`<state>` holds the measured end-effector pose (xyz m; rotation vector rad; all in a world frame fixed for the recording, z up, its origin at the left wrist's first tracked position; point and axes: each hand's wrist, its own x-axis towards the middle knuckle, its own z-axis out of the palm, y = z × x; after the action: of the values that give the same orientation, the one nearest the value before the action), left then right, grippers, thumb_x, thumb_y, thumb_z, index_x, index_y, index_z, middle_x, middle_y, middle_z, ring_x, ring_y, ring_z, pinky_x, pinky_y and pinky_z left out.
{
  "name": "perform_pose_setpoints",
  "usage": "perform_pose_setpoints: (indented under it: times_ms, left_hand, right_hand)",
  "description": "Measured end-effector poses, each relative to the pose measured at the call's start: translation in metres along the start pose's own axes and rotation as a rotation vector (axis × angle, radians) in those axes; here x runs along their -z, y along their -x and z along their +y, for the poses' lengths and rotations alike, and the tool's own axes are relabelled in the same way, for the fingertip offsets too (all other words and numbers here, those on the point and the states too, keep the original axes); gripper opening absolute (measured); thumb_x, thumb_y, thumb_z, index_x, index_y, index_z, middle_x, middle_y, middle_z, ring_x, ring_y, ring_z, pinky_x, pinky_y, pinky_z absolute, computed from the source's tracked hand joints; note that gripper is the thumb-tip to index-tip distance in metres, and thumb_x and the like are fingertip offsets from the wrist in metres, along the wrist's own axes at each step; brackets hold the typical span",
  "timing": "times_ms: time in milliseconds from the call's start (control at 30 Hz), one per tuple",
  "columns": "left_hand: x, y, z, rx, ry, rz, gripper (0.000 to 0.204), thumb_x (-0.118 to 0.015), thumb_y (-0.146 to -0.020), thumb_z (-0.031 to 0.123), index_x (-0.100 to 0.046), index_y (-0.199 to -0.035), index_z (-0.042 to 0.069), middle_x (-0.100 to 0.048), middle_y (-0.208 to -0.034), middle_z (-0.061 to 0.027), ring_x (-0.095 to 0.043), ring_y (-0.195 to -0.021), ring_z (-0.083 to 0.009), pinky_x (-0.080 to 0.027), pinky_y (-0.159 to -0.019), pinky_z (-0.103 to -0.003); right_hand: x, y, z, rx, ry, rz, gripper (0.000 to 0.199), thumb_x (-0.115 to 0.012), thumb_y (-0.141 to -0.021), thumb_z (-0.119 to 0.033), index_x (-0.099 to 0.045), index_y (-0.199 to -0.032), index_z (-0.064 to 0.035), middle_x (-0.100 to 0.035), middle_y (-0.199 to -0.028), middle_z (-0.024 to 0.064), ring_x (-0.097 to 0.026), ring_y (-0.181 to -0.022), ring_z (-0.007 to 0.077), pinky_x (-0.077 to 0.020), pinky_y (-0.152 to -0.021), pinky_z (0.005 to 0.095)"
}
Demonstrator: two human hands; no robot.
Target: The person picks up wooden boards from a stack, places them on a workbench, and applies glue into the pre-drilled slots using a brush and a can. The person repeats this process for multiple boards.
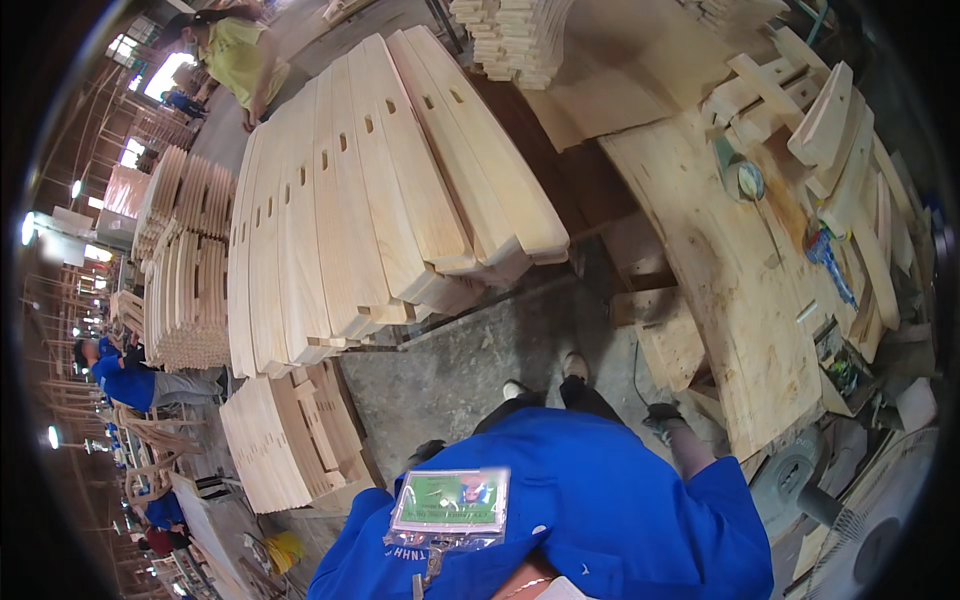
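Observation:
My right hand (662, 420), in a dark glove, hangs low beside the near edge of the wooden workbench (735, 330). Its fingers look loosely apart, with nothing visible in them. Only a dark gloved bit of my left hand (428, 451) shows past my blue jacket, close to a low stack of wooden pieces (265, 445); its fingers are hidden. Ahead of me lies a wide row of long, pale wooden boards (345, 220), side by side, several with a small slot. Neither hand touches them.
On the bench lie a round-headed tool (745, 180), a blue-handled tool (828, 265) and a heap of wooden parts (840, 120). Fans (865, 540) stand at the lower right. Stacked wood (190, 290) rises at the left, with a person in yellow (235, 60) beyond the boards.

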<state>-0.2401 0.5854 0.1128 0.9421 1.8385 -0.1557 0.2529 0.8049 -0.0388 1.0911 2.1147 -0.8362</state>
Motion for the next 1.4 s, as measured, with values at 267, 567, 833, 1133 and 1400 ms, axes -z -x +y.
perform_pose_setpoints:
  times_ms: [267, 567, 833, 1133, 1400]
  left_hand:
    - [0.057, -0.063, 0.006, -0.384, -0.178, 0.236, 0.056, -0.063, -0.081, 0.044, -0.057, -0.120, 0.004, -0.061, -0.115, -0.0172, -0.058, -0.108, -0.0292, -0.046, -0.089, -0.036]
    - [0.062, -0.156, 0.075, -0.760, -0.492, 0.074, 0.055, -0.053, -0.085, 0.043, -0.051, -0.122, 0.002, -0.058, -0.114, -0.0234, -0.054, -0.109, -0.0380, -0.042, -0.093, -0.045]
    - [0.005, -0.217, 0.181, -1.146, -0.564, 0.338, 0.076, -0.055, -0.084, 0.044, -0.026, -0.140, 0.003, -0.029, -0.140, -0.0288, -0.033, -0.125, -0.0505, -0.033, -0.102, -0.050]
    - [0.057, -0.247, 0.328, -0.553, -1.108, 0.607, 0.084, -0.059, -0.081, 0.043, -0.018, -0.144, 0.004, -0.008, -0.150, -0.0233, -0.032, -0.132, -0.0368, -0.037, -0.100, -0.043]
    - [0.042, -0.219, 0.358, -0.334, -1.220, 0.523, 0.089, -0.060, -0.079, 0.041, -0.015, -0.145, 0.002, 0.001, -0.152, -0.0197, -0.054, -0.111, -0.0349, -0.048, -0.085, -0.044]
  right_hand:
    - [-0.002, -0.027, -0.018, -0.325, -0.546, 0.341, 0.063, -0.058, -0.079, -0.047, -0.054, -0.122, -0.0025, -0.052, -0.128, 0.0181, -0.048, -0.120, 0.0314, -0.0372, -0.102, 0.0374]
    - [-0.001, -0.025, -0.179, -0.207, -0.914, 0.504, 0.043, -0.058, -0.080, -0.037, -0.062, -0.110, -0.0066, -0.059, -0.114, 0.0204, -0.056, -0.106, 0.0352, -0.0444, -0.091, 0.0382]
    - [-0.135, 0.057, -0.183, -0.763, -1.327, 0.538, 0.048, -0.060, -0.079, -0.033, -0.058, -0.119, -0.0056, -0.060, -0.117, 0.0171, -0.056, -0.111, 0.0316, -0.0429, -0.095, 0.0384]
    - [-0.320, 0.120, -0.166, -0.889, -1.284, 0.271, 0.049, -0.065, -0.076, -0.034, -0.061, -0.111, -0.0009, -0.061, -0.113, 0.0184, -0.056, -0.109, 0.0315, -0.0426, -0.095, 0.0393]
    - [-0.321, 0.109, -0.107, -0.760, -1.315, 0.376, 0.048, -0.064, -0.079, -0.031, -0.058, -0.116, -0.0015, -0.062, -0.111, 0.0198, -0.061, -0.100, 0.0321, -0.0464, -0.087, 0.0394]
